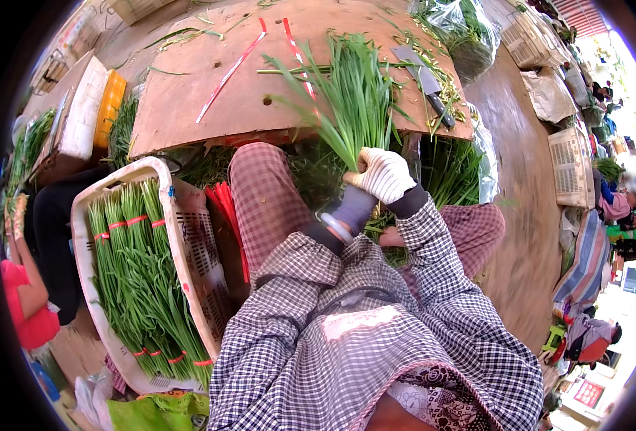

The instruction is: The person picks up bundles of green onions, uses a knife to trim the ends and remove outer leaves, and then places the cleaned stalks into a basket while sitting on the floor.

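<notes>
A loose bunch of garlic chives (359, 93) stands with its leaves fanned out over the board's near edge. My right hand (388, 175), in a white striped glove, is wrapped round its lower stalks. Just below and to the left, my left hand (356, 207), in a grey-purple glove, is closed at the lower end of the same bunch; its fingers are partly hidden. A cleaver (425, 82) with a black handle lies on the wooden board (224, 115) to the right of the leaves. Two red-and-white strips (231, 72) lie on the board's left half.
At my left, a white plastic crate (84, 287) holds several chive bundles (135, 266) tied with red bands. Red strips (228, 215) hang beside it. More loose chives (451, 169) sit under the board at right. A plastic bag of greens (469, 36) stands beyond. Another person (27, 294) sits at far left.
</notes>
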The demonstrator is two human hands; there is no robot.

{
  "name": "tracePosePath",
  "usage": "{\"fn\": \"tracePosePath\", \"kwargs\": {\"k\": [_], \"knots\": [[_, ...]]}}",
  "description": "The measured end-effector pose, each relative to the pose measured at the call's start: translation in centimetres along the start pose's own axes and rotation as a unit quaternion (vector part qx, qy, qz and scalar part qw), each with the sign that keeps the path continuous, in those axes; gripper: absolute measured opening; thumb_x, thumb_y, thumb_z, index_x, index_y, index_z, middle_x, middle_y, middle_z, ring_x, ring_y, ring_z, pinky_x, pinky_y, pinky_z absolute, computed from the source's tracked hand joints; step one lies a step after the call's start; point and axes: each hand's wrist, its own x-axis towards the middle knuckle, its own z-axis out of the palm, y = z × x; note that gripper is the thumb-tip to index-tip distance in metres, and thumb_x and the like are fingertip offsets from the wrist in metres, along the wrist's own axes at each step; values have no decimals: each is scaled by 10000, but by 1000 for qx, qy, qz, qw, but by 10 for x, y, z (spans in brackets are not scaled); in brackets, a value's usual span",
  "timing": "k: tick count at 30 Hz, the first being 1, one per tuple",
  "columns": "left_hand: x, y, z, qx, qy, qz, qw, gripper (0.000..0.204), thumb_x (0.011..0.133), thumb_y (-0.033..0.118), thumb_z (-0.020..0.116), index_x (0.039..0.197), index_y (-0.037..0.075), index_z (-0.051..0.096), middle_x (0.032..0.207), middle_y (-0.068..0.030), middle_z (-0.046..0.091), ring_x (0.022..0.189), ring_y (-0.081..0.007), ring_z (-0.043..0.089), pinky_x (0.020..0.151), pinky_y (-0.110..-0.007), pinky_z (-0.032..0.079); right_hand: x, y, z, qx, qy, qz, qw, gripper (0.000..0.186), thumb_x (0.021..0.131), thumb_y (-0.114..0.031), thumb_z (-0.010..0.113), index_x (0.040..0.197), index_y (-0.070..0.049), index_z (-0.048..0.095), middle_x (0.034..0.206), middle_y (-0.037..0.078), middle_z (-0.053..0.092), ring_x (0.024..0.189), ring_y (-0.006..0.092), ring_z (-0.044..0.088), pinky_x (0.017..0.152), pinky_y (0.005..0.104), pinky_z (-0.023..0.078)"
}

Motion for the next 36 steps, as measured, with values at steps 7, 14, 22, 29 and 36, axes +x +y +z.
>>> {"fn": "tracePosePath", "kwargs": {"k": [7, 14, 22, 29, 36], "knots": [[-14, 42, -25, -344, -70, -149, 924, 337, 834, 115, 653, 1126, -4, 535, 970, -90, 626, 858, -180, 621, 743, -310, 516, 3, 6, -3, 107, 34, -8, 994, 288, 691, -277, 669, 751, -4, 603, 648, 182, 593, 614, 322, 609, 594, 377, 490], [-21, 44, -51, -639, -169, -190, 726, 376, 939, 336, 522, 1192, 58, 523, 1014, -85, 635, 889, -236, 642, 744, -381, 557, 1, 10, -14, 295, 38, 80, 951, 258, 766, -208, 692, 791, 42, 633, 587, 117, 581, 538, 125, 555, 510, 309, 457], [-13, 14, -50, -703, -212, -158, 661, 367, 964, 363, 468, 1211, 95, 519, 970, -75, 634, 809, -204, 642, 713, -340, 562, -16, -7, -10, 435, 49, 122, 891, 157, 799, -126, 677, 805, 29, 649, 606, 28, 594, 493, 55, 515, 426, 234, 414], [-14, 12, -50, -618, -128, -188, 753, 417, 919, 402, 549, 1151, 55, 564, 998, -101, 642, 833, -168, 653, 688, -298, 562, -54, -30, -33, 467, 30, 116, 876, 150, 753, -103, 682, 796, 39, 659, 620, 40, 610, 467, 59, 511, 423, 193, 391], [-10, 33, -50, -559, -70, -256, 785, 383, 895, 400, 593, 1019, 40, 559, 855, -97, 640, 624, -118, 624, 485, -242, 535, -76, 54, -59, 219, 135, 177, 950, 262, 766, -225, 720, 709, 20, 647, 564, 37, 577, 444, 72, 491, 409, 237, 380]]}}
